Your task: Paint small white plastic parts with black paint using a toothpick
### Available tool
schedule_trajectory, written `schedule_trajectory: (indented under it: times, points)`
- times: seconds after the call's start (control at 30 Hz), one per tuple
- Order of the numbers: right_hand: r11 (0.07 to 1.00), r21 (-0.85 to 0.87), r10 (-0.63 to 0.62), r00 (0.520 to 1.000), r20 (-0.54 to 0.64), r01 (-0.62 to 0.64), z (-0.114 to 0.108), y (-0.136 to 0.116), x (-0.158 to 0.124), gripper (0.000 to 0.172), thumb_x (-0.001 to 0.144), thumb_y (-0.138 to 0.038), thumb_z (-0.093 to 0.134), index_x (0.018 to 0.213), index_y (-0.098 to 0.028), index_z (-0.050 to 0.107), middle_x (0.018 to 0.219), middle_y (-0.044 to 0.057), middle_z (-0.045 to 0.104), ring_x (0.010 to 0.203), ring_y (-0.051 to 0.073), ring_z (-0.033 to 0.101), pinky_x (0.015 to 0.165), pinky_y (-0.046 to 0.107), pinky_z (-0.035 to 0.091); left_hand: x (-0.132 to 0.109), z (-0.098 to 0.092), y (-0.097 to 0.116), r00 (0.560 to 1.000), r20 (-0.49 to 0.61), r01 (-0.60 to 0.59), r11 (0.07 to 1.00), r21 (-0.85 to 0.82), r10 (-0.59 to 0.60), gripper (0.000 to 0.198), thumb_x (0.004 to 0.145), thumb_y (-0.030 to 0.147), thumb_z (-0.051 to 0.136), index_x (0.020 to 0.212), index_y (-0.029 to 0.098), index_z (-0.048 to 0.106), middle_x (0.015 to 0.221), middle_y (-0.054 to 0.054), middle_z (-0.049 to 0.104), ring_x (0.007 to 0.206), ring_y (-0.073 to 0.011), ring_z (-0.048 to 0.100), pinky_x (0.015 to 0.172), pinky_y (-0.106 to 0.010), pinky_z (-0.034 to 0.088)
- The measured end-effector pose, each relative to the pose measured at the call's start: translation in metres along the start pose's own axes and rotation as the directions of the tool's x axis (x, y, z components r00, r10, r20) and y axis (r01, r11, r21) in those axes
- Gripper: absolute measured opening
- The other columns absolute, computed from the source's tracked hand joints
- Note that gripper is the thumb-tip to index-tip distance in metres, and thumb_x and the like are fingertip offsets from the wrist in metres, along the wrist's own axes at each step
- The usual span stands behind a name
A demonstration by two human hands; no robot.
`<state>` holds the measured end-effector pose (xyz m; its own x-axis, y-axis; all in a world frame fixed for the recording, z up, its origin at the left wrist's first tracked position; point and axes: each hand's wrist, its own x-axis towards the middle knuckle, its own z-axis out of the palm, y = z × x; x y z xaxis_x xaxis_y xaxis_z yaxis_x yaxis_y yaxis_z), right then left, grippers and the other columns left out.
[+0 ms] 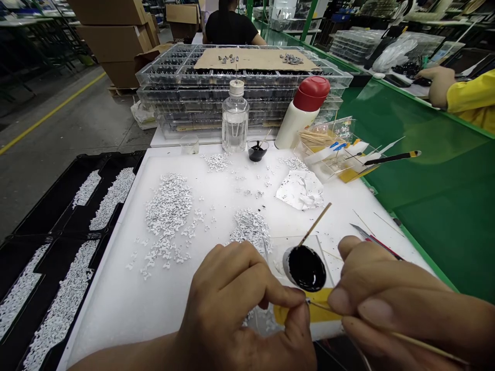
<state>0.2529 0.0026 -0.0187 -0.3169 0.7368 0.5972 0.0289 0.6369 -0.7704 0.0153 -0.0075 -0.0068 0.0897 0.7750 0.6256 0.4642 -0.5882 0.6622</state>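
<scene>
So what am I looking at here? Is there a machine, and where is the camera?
No machine here: these are a person's two bare hands, filmed by one camera worn on the head, looking forward and down. The left hand pinches a tiny piece between thumb and finger. The right hand holds a thin stick whose tip meets that piece. Between the hands stands a small cup of black liquid with a second stick leaning in it. They work over a white board strewn with heaps of small white pieces. Behind stand a clear bottle, a red-capped bottle and stacked clear trays. The yellow sleeve at the upper right belongs to someone else.
</scene>
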Motion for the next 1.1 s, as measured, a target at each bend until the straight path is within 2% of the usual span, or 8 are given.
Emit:
schedule_trajectory:
  times: [0.17, 0.23, 0.33, 0.43, 0.53, 0.7, 0.9, 1.1]
  points:
    - [1.0, -0.028, -0.001, 1.0, 0.002, 0.001, -0.002, 0.002, -0.001, 0.046, 0.112, -0.015, 0.096, 0.153, -0.034, 0.087, 0.107, 0.003, 0.09, 0.073, 0.021, 0.073, 0.083, 0.047, 0.074, 0.0, 0.001, -0.001, 1.0, -0.008, 0.004, 1.0, -0.005, -0.004, 0.021, 0.094, 0.005, 0.073, 0.092, 0.025, 0.067, 0.074, 0.011, 0.061, 0.059, -0.0072, 0.061, 0.058, -0.025, 0.048]
    - [1.0, -0.023, -0.009, 1.0, 0.015, 0.01, 0.0, 0.005, -0.001, 0.05, 0.111, -0.015, 0.097, 0.155, -0.035, 0.085, 0.107, 0.003, 0.09, 0.074, 0.021, 0.074, 0.082, 0.045, 0.074, 0.0, 0.001, -0.002, 1.0, 0.001, -0.012, 1.0, -0.008, 0.012, 0.021, 0.093, 0.006, 0.073, 0.093, 0.026, 0.067, 0.075, 0.011, 0.062, 0.06, -0.0076, 0.062, 0.058, -0.025, 0.048]
    - [0.999, 0.001, -0.045, 0.998, -0.039, 0.045, 0.005, 0.007, -0.002, 0.058, 0.111, -0.014, 0.097, 0.161, -0.038, 0.081, 0.109, 0.002, 0.09, 0.077, 0.022, 0.075, 0.076, 0.041, 0.072, -0.001, 0.001, -0.002, 1.0, 0.004, -0.007, 1.0, -0.005, 0.007, 0.021, 0.091, 0.006, 0.073, 0.094, 0.026, 0.067, 0.075, 0.011, 0.062, 0.06, -0.0082, 0.062, 0.059, -0.026, 0.049]
    - [0.999, -0.017, -0.046, 0.995, -0.091, 0.044, 0.009, 0.006, -0.002, 0.048, 0.113, -0.014, 0.094, 0.154, -0.036, 0.084, 0.107, 0.003, 0.089, 0.082, 0.023, 0.078, 0.071, 0.039, 0.07, -0.003, 0.0, -0.001, 1.0, 0.007, 0.013, 1.0, -0.015, -0.013, 0.023, 0.09, 0.005, 0.074, 0.094, 0.026, 0.067, 0.076, 0.01, 0.062, 0.06, -0.0084, 0.062, 0.059, -0.027, 0.049]
    - [0.998, -0.06, -0.008, 0.994, -0.114, 0.001, 0.012, 0.002, 0.0, 0.034, 0.115, -0.015, 0.092, 0.144, -0.033, 0.088, 0.105, 0.005, 0.089, 0.084, 0.025, 0.08, 0.074, 0.042, 0.072, -0.004, -0.001, -0.001, 1.0, 0.007, 0.018, 1.0, -0.022, -0.018, 0.023, 0.09, 0.004, 0.075, 0.094, 0.026, 0.068, 0.077, 0.01, 0.061, 0.061, -0.0088, 0.061, 0.06, -0.028, 0.049]
    - [0.995, -0.092, 0.022, 0.98, -0.199, -0.041, 0.017, -0.002, 0.006, 0.026, 0.113, -0.015, 0.095, 0.134, -0.03, 0.091, 0.102, 0.004, 0.089, 0.078, 0.023, 0.077, 0.074, 0.044, 0.07, -0.003, -0.001, 0.0, 1.0, 0.017, -0.003, 1.0, -0.007, 0.004, 0.026, 0.089, 0.001, 0.072, 0.093, 0.026, 0.067, 0.076, 0.01, 0.061, 0.062, -0.009, 0.063, 0.061, -0.028, 0.05]
    - [0.99, -0.144, -0.02, 0.987, -0.161, -0.004, 0.016, 0.0, 0.004, 0.019, 0.117, -0.015, 0.089, 0.133, -0.025, 0.088, 0.102, 0.005, 0.088, 0.079, 0.021, 0.072, 0.075, 0.043, 0.068, -0.001, 0.0, 0.001, 1.0, 0.009, 0.01, 1.0, -0.01, -0.01, 0.026, 0.088, 0.001, 0.073, 0.092, 0.026, 0.068, 0.074, 0.009, 0.062, 0.059, -0.0101, 0.063, 0.058, -0.029, 0.048]
    - [0.993, -0.114, -0.006, 0.987, -0.16, -0.013, 0.019, 0.002, 0.003, 0.031, 0.112, -0.008, 0.088, 0.138, -0.026, 0.088, 0.107, 0.005, 0.089, 0.086, 0.024, 0.078, 0.076, 0.045, 0.07, -0.003, 0.0, -0.002, 1.0, 0.013, 0.01, 1.0, -0.019, -0.01, 0.028, 0.086, 0.0, 0.074, 0.093, 0.026, 0.069, 0.075, 0.008, 0.064, 0.059, -0.0109, 0.063, 0.056, -0.029, 0.047]
